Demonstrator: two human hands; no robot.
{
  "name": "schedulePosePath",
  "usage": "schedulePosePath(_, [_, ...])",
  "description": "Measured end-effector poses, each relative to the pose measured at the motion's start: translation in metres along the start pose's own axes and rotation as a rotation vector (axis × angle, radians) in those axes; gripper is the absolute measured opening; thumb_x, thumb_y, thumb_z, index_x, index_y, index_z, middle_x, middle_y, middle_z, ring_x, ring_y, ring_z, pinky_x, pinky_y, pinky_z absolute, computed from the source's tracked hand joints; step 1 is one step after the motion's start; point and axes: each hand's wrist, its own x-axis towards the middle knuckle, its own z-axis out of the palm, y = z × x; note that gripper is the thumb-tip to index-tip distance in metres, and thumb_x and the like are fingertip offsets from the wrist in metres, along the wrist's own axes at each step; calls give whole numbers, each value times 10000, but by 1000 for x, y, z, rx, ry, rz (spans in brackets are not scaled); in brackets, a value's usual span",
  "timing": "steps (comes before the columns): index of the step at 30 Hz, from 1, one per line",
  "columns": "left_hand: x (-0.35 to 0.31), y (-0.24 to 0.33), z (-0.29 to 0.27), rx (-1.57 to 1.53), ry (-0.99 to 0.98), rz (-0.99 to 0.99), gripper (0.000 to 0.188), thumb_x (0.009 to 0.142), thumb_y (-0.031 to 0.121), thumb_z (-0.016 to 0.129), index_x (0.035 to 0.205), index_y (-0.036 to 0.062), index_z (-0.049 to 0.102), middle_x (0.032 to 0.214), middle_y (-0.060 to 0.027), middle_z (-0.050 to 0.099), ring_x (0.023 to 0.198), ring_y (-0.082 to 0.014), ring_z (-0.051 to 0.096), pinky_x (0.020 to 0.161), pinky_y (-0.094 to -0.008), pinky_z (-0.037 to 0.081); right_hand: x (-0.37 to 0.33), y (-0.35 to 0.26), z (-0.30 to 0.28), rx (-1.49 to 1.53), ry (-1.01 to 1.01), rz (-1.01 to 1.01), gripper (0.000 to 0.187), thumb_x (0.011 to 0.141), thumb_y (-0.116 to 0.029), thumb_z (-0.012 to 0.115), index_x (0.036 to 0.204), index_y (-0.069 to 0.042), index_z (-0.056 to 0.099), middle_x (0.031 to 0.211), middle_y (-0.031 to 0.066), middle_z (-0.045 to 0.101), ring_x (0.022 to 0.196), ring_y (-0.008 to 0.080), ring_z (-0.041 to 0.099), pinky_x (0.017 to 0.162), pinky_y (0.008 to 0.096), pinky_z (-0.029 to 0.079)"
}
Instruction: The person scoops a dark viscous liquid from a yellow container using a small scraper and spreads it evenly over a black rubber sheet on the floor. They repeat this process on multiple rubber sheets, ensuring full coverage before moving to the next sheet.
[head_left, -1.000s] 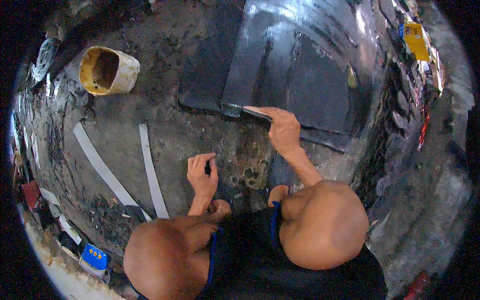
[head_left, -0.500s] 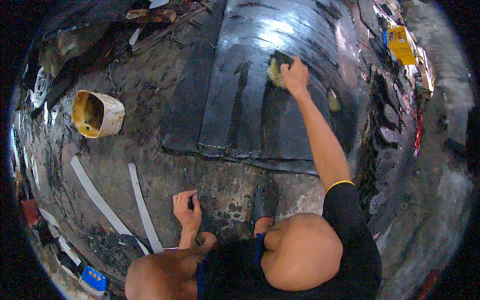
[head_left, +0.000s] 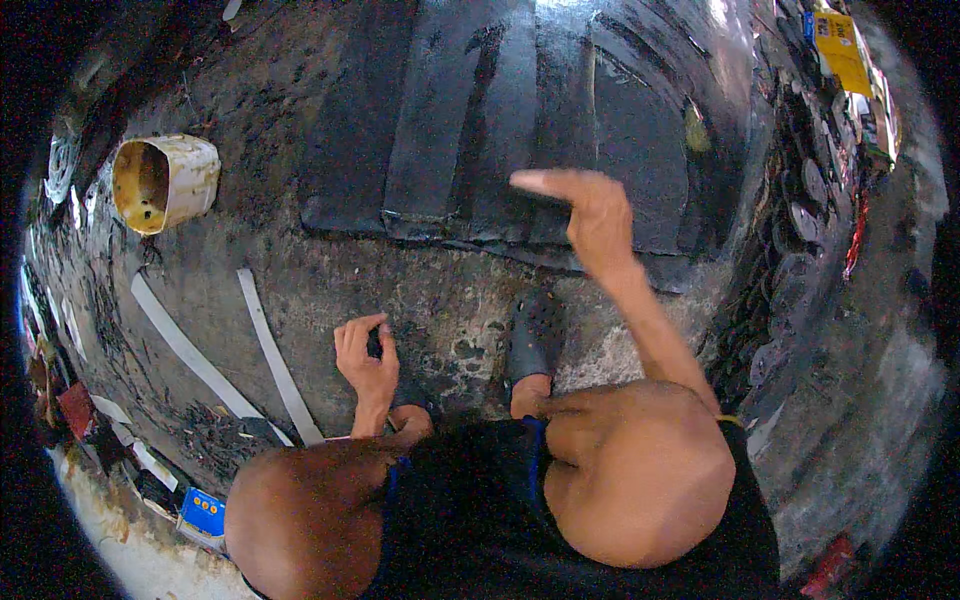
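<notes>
My right hand (head_left: 600,215) is over the near part of a black, glossy sheet (head_left: 420,150), its fingers pointing left and smeared by motion. It seems to be closed on a dark flat piece, of which only a blurred edge shows under the fingers. My left hand (head_left: 367,352) rests above the floor near my left foot, fingers curled. Something small and dark shows between its thumb and fingers; its kind I cannot make out. A small yellowish translucent patch (head_left: 696,128) lies on the sheet's right side.
A stained, cream-coloured tub (head_left: 185,185) lies to the left. Two pale strips (head_left: 275,355) are on the floor left of my left hand. Dark layered pieces (head_left: 790,260) line the right side, with a yellow box (head_left: 842,52) beyond. A blue box (head_left: 203,512) is at the lower left.
My right hand has come back toward me over the sheet. The yellowish patch that lay by it no longer shows as a lump. The view has tilted nearer; my left hand keeps its pose.
</notes>
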Motion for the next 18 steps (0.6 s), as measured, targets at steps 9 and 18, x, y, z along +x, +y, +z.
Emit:
schedulePosePath(9, [0, 4, -4, -108, 79, 1, 197, 859, -18, 722, 1028, 80, 746, 988, -73, 728, 917, -296, 643, 820, -399, 526, -66, -26, 1, -63, -142, 380, 350, 899, 26, 645, 1215, -95, 732, 1153, 124, 777, 1106, 329, 719, 1012, 416, 517])
schedulePosePath(18, [-14, -13, -11, -210, 200, -25, 243, 813, 18, 766, 1042, 101, 757, 992, -75, 728, 947, -305, 664, 824, -425, 558, 155, -210, -149, 798, -425, 308, 519, 974, -107, 674, 1456, 46, 557, 1250, 118, 717, 1106, 191, 701, 1017, 349, 544])
